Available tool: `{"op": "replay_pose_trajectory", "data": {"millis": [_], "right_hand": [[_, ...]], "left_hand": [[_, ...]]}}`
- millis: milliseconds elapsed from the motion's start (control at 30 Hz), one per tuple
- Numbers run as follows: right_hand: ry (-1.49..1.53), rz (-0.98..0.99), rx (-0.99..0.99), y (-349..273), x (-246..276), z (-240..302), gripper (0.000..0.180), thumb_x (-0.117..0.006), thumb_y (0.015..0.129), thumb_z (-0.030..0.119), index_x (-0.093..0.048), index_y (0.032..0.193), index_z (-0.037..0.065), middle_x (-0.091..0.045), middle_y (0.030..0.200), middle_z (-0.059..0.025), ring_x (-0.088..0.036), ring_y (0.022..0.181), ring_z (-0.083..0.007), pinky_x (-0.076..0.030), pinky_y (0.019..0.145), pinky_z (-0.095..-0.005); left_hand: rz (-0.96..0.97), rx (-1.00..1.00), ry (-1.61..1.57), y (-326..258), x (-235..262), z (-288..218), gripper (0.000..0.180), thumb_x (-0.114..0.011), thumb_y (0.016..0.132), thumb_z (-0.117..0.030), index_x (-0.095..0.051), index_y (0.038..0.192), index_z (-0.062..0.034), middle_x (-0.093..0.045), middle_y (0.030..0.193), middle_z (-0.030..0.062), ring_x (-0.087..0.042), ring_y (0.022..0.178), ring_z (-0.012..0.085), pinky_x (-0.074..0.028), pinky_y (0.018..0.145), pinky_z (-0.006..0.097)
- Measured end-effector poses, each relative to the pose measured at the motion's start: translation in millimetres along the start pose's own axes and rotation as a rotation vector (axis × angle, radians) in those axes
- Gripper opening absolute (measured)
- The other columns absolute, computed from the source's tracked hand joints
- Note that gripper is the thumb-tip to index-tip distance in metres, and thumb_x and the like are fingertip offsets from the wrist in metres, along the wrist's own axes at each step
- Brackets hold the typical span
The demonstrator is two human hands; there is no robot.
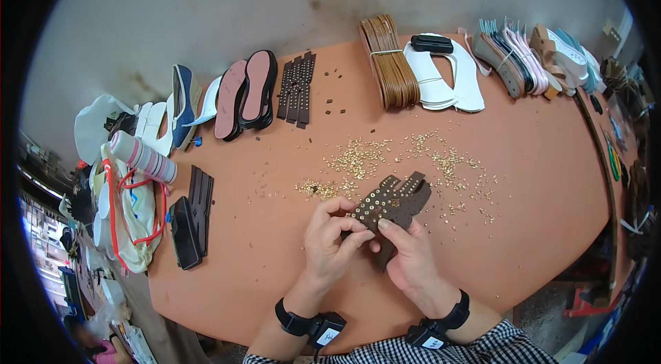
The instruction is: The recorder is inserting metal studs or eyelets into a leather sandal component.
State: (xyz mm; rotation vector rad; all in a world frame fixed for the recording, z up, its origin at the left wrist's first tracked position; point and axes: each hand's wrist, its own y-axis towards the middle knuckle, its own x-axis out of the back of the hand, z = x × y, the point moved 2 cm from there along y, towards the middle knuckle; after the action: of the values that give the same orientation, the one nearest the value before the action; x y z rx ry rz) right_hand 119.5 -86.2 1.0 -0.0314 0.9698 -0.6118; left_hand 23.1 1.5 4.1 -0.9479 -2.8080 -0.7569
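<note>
Over the near middle of the table, a dark brown studded shoe upper (396, 208) with cut-out straps is held up, rows of gold studs on its left part. My right hand (414, 259) grips its lower edge, thumb on top and fingers underneath. At its left end my left hand (332, 238) is closed, thumb and fingers pinched at the edge; any stud between the fingertips is too small to make out. Loose gold studs (358, 159) lie scattered just beyond my hands, with another spread of studs (449, 168) to the right.
Along the back are studded brown straps (297, 90), black-edged pink soles (258, 88), a bundle of brown strips (390, 64), white sole-shaped sheets (465, 85) and several wedge shoe parts (516, 61). At left lie a black phone-like object (186, 233), dark strips (200, 199) and a striped cup (143, 157).
</note>
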Motion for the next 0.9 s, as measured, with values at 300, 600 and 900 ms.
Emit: {"op": "replay_pose_trajectory", "data": {"millis": [300,600,900], "right_hand": [[-0.104,0.034,0.105,-1.4,-1.3,-0.7,0.012,-0.054,0.085,0.004,-0.055,0.097,0.003,-0.059,0.089,-0.0022,-0.052,0.072,-0.0079,-0.042,0.06,-0.0216],[-0.614,0.025,0.305,-2.2,6.5,-1.3,0.014,-0.057,0.083,0.007,-0.059,0.095,-0.001,-0.061,0.084,-0.001,-0.053,0.075,-0.0053,-0.045,0.066,-0.0214],[-0.656,0.026,0.374,-0.1,7.9,-3.8,0.013,-0.059,0.083,0.008,-0.059,0.093,0.0,-0.061,0.083,-0.0008,-0.052,0.073,-0.0053,-0.045,0.065,-0.0218]], "left_hand": [[-0.007,0.019,0.059,2.1,1.1,-8.0,0.015,-0.07,0.065,0.001,-0.058,0.073,-0.0011,-0.048,0.098,0.0107,-0.051,0.088,0.0188,-0.043,0.076,0.029],[0.026,0.116,0.1,4.9,3.9,-7.7,0.011,-0.068,0.068,0.001,-0.058,0.073,0.0004,-0.053,0.096,0.0096,-0.055,0.076,0.0152,-0.048,0.062,0.026],[0.017,0.586,-0.463,-4.3,3.0,9.1,0.018,-0.066,0.07,0.006,-0.053,0.079,-0.0018,-0.056,0.086,0.0052,-0.054,0.077,0.0088,-0.047,0.065,0.02]]}}
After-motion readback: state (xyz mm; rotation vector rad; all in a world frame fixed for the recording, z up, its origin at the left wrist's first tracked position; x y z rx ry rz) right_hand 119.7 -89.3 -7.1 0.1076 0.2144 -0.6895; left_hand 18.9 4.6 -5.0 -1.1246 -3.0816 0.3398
